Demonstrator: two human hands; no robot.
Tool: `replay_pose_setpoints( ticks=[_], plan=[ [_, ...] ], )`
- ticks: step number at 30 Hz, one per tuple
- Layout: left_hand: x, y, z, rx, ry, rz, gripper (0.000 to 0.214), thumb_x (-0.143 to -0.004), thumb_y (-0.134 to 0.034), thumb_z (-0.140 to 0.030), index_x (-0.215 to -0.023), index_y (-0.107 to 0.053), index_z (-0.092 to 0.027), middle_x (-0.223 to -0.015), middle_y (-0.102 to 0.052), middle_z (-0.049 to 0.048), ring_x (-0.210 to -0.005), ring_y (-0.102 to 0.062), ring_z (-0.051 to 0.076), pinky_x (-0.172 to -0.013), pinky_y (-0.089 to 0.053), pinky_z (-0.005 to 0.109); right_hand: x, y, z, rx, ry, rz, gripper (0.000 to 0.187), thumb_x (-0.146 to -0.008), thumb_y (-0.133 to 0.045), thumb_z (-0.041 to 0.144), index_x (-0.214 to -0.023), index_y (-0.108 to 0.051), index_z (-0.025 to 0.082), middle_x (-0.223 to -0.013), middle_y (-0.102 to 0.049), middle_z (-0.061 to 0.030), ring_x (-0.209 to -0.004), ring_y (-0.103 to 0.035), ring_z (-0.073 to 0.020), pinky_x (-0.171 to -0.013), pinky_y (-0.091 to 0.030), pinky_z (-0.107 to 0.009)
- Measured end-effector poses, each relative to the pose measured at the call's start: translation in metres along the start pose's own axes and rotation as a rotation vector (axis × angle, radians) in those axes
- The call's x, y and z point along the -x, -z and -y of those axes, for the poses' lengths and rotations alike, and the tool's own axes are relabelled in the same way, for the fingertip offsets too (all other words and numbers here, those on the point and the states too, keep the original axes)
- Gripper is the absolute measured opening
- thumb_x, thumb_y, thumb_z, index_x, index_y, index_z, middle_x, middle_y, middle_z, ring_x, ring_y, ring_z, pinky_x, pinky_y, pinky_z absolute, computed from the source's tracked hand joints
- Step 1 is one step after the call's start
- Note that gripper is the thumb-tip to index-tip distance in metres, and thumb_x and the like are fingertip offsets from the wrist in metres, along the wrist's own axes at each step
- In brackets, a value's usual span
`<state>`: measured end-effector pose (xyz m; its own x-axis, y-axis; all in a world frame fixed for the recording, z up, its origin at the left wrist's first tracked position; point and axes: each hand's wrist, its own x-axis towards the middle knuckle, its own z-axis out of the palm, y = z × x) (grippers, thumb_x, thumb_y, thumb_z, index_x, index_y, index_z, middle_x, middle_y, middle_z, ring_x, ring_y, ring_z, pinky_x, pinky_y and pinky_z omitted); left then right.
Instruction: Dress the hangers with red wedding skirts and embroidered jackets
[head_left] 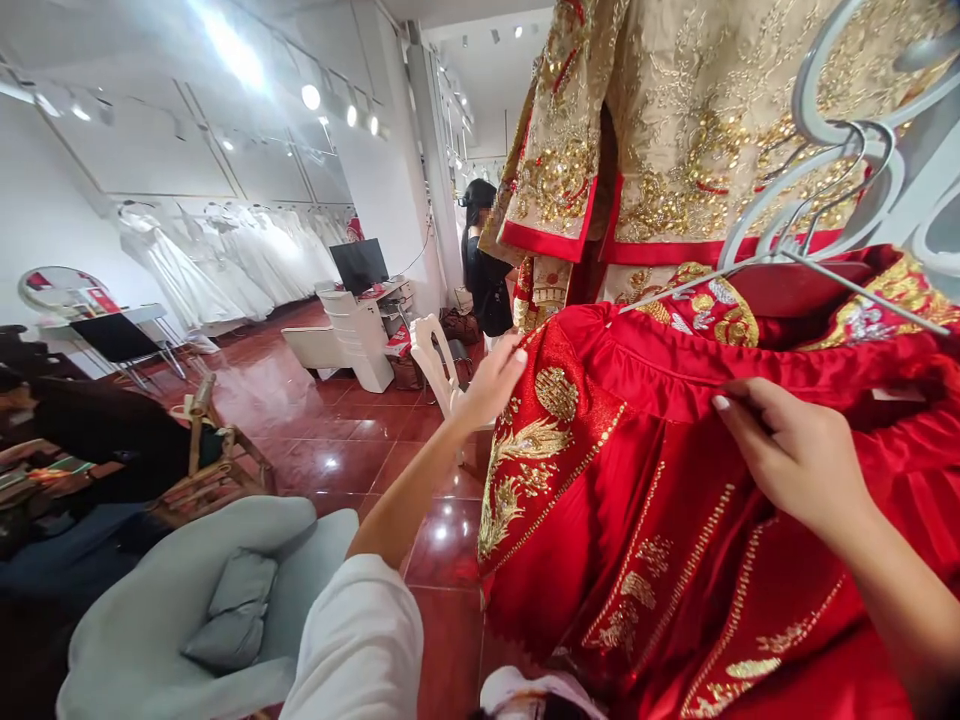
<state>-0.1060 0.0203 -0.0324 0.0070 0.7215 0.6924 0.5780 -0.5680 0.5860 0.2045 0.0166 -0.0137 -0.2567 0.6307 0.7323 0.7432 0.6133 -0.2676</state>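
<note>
A red skirt (645, 480) with gold embroidery and beaded lines hangs in front of me, its gathered waistband at the top. My left hand (499, 378) grips the skirt's upper left edge, fingers partly hidden behind the cloth. At the middle of the waistband, my right hand (795, 450) pinches the red fabric between thumb and fingers. A thin wire hanger (784, 250) rises just behind the waistband, hooked on a pale scrolled metal rack (817, 90). Directly behind the skirt shows a red garment with a gold and silver embroidered collar (712, 305).
Beige and gold garments (675, 150) hang above and behind. A grey armchair (292, 550) with a grey cushion (236, 610) stands at lower left. Beyond are a person in black (484, 260), a desk monitor (360, 265) and white gowns (247, 255). Another person (97, 430) sits far left.
</note>
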Motion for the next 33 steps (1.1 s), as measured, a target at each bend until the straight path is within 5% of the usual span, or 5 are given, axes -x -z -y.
replay_pose_setpoints(
  ticks=[12, 17, 23, 28, 33],
  plan=[
    [-0.044, 0.053, 0.0, -0.304, -0.272, -0.317, 0.047, -0.091, -0.04, -0.051, -0.056, -0.034, -0.02, -0.053, -0.03, -0.0036, -0.052, -0.031, 0.011, -0.055, -0.026, 0.027, 0.001, -0.002, 0.007, 0.113, -0.002, 0.043, 0.039, -0.089, -0.037, 0.047, -0.084, -0.061, 0.016, -0.064, -0.064, -0.0071, -0.055, -0.057, -0.0165, -0.051, -0.032, -0.024],
    [-0.029, 0.015, 0.032, -0.254, -0.111, -0.135, 0.04, -0.094, -0.033, -0.043, -0.063, -0.044, -0.019, -0.061, -0.048, 0.0001, -0.061, -0.047, 0.014, -0.061, -0.038, 0.027, 0.003, -0.007, 0.01, 0.15, -0.002, 0.004, 0.035, -0.089, -0.039, 0.044, -0.083, -0.06, 0.017, -0.06, -0.061, -0.0052, -0.054, -0.056, -0.0176, -0.05, -0.028, -0.024],
    [0.036, -0.017, -0.042, -0.286, -0.116, -0.744, 0.015, -0.088, -0.049, -0.029, -0.099, -0.052, -0.02, -0.096, -0.056, 0.0053, -0.09, -0.054, 0.017, -0.084, -0.043, 0.034, 0.005, -0.015, 0.014, 0.188, 0.006, -0.06, 0.031, -0.091, -0.037, 0.039, -0.082, -0.058, 0.018, -0.061, -0.061, -0.0045, -0.055, -0.055, -0.0172, -0.05, -0.027, -0.024],
    [0.071, -0.093, -0.105, -0.204, -0.003, -0.101, 0.031, -0.084, -0.058, -0.035, -0.109, -0.05, -0.02, -0.103, -0.062, 0.0099, -0.091, -0.06, 0.021, -0.077, -0.049, 0.034, 0.008, -0.021, 0.016, 0.144, 0.097, -0.173, 0.023, -0.09, -0.042, 0.033, -0.086, -0.059, 0.018, -0.069, -0.063, -0.0056, -0.065, -0.058, -0.0176, -0.06, -0.04, -0.027],
    [0.062, -0.144, -0.089, -0.179, 0.208, -0.186, 0.03, -0.083, -0.059, -0.041, -0.1, -0.047, -0.019, -0.094, -0.061, 0.0091, -0.081, -0.06, 0.021, -0.067, -0.049, 0.033, 0.047, -0.029, 0.009, 0.129, 0.072, -0.716, 0.02, -0.084, -0.055, 0.021, -0.104, -0.056, 0.02, -0.101, -0.068, -0.0105, -0.104, -0.057, -0.0264, -0.086, -0.046, -0.044]
  ],
)
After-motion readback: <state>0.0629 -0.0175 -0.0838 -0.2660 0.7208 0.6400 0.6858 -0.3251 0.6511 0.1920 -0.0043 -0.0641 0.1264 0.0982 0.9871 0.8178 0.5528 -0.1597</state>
